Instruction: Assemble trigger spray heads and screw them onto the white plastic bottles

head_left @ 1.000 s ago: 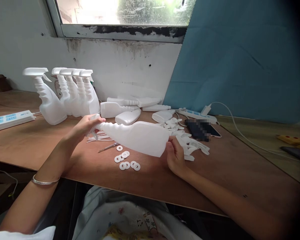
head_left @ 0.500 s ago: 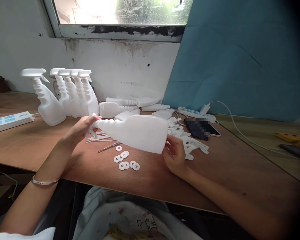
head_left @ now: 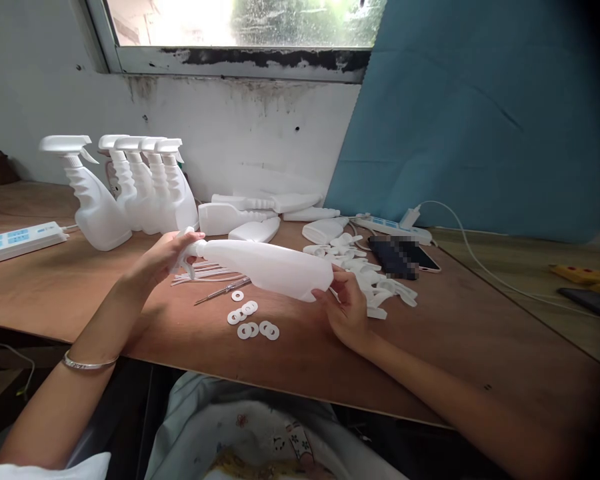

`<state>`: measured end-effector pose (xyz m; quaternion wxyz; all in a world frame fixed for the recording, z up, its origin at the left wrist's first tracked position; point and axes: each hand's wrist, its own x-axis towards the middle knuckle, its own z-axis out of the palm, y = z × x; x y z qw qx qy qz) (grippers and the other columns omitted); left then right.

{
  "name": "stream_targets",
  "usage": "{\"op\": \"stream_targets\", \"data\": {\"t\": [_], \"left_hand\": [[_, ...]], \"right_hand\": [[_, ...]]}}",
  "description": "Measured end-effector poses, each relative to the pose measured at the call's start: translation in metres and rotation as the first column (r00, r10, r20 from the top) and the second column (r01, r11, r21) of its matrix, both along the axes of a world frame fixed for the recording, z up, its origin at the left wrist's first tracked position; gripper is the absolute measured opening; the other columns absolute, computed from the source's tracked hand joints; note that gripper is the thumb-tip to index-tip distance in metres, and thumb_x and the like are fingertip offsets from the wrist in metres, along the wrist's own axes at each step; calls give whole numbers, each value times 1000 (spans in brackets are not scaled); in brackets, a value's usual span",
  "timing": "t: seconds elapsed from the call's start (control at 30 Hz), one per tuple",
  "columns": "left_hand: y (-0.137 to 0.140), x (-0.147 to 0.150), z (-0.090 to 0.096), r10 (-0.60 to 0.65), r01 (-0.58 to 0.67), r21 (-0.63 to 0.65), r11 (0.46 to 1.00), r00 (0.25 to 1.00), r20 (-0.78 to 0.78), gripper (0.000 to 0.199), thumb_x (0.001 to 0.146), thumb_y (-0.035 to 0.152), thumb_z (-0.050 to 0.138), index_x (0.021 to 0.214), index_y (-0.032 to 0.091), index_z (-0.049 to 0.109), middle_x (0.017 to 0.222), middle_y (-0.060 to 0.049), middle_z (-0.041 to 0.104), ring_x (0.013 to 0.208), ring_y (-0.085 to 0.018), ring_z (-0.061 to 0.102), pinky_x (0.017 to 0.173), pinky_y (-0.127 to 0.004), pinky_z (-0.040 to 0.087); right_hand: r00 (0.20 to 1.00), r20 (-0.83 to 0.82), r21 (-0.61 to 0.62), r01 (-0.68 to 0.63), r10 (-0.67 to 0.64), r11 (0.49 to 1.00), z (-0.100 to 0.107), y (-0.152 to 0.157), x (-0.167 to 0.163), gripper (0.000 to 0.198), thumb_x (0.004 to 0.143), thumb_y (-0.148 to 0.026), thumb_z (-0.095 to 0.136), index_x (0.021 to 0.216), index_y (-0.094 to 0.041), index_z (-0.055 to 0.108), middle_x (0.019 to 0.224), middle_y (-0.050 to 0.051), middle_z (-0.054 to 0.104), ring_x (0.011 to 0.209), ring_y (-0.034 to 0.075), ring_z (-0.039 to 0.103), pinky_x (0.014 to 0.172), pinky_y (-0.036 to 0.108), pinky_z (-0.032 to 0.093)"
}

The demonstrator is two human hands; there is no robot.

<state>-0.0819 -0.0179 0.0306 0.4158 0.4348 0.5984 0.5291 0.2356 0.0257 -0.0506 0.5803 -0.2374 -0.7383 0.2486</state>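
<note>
A white plastic bottle (head_left: 273, 267) is held sideways above the table between my two hands. My left hand (head_left: 166, 257) is closed around the white trigger spray head (head_left: 187, 257) at the bottle's neck; part of the head is hidden by the fingers. At the other end, my right hand (head_left: 347, 303) grips the bottle's base, thumb on the near side. Below the bottle lie several flat white ring washers (head_left: 245, 330), a thin screwdriver (head_left: 220, 291) and several thin white tubes (head_left: 200, 272).
Several white spray bottles (head_left: 103, 213) with heads stand at the back left. Bottles without heads (head_left: 254, 230) lie along the wall. Loose spray heads (head_left: 375, 283) are piled beyond my right hand, near a phone (head_left: 405, 257). Power strips (head_left: 23, 241) sit left and back right.
The bottle has turned about its long axis, so its narrower side now faces me. My right fingers have shifted around its base, while my left hand stays in place on the spray head.
</note>
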Motion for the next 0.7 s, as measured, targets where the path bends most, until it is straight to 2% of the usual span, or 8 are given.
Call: {"op": "stream_targets", "data": {"t": [0.17, 0.37, 0.57, 0.63, 0.7], "left_hand": [[3, 0, -4, 14, -15, -12, 1000, 998, -61, 32, 59, 42, 69, 69, 14, 56, 55, 1, 50, 44, -9, 46, 36, -18, 35], [2, 4, -5, 51, -56, -20, 998, 983, -175, 34, 59, 43, 68, 73, 14, 56, 60, -1, 55, 50, -13, 52, 38, -20, 39], [3, 2, -6, 68, -64, 31, 997, 988, -136, 33, 60, 43, 67, 75, 15, 57, 61, 0, 56, 51, -15, 56, 41, -22, 41], [3, 2, -5, 59, -57, 25, 998, 990, -125, 34, 61, 43, 66, 77, 15, 57, 62, 0, 56, 51, -16, 57, 42, -23, 42], [2, 3, -5, 50, -49, 14, 999, 992, -118, 35, 61, 43, 66, 79, 14, 57, 64, -1, 57, 52, -16, 57, 42, -23, 42]], "right_hand": [[994, -99, -11, -48, 47, 999, 5, -2, -3, 28, 80, -24, 60, 102, -28, 44, 119, 4, 55, 112, 17, 52, 87, 36, 50], [995, -86, 9, -55, 56, 998, 4, -2, -3, 30, 79, -22, 62, 102, -29, 44, 124, 4, 54, 120, 19, 47, 92, 39, 48], [997, -20, 72, 78, -77, 994, 5, -4, 1, 29, 87, -28, 50, 115, -27, 48, 117, 6, 58, 99, 19, 61, 81, 36, 54], [991, 6, 124, 133, -135, 983, 6, -6, 2, 31, 90, -28, 43, 121, -28, 48, 118, 6, 57, 99, 19, 60, 83, 36, 52], [991, 24, 131, 131, -135, 983, 7, -6, 3, 34, 90, -26, 42, 124, -28, 46, 121, 6, 54, 104, 20, 57, 85, 37, 51]]}}
